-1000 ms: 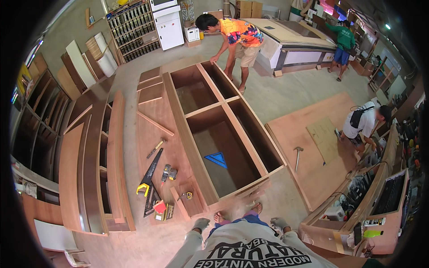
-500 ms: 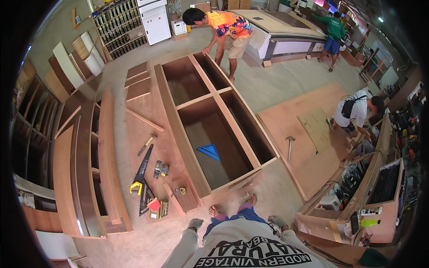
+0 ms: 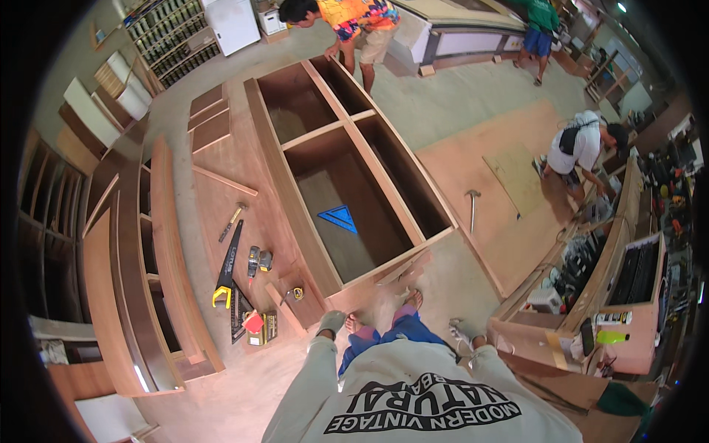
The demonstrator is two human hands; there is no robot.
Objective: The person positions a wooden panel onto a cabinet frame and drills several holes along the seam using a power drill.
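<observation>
Both my hands, in grey gloves, hang low by my sides above the floor. My left hand [image 3: 332,323] is near the cabinet's close left corner, holding nothing that I can see, its fingers loosely extended. My right hand [image 3: 464,330] is empty too, with its fingers apart. In front of my feet lies a large wooden cabinet frame [image 3: 355,128], open side up, split into several compartments. Inside its near large compartment rests a blue triangular square [image 3: 340,218]. A co-worker in an orange patterned shirt [image 3: 354,16] bends over the far end, a hand on its edge.
Left on a plywood sheet lie a hammer [image 3: 232,221], handsaw [image 3: 227,269], cordless drill [image 3: 254,260], tape measure [image 3: 296,293] and small box [image 3: 261,329]. Another hammer [image 3: 473,210] lies on plywood at right. A crouching person [image 3: 579,144] works beside a tool-filled bench [image 3: 509,353].
The view has tilted down and shifted, so the cabinet and tools sit higher in it. My hands have swung forward a little and my right fingers have spread. The co-worker still leans over the far end.
</observation>
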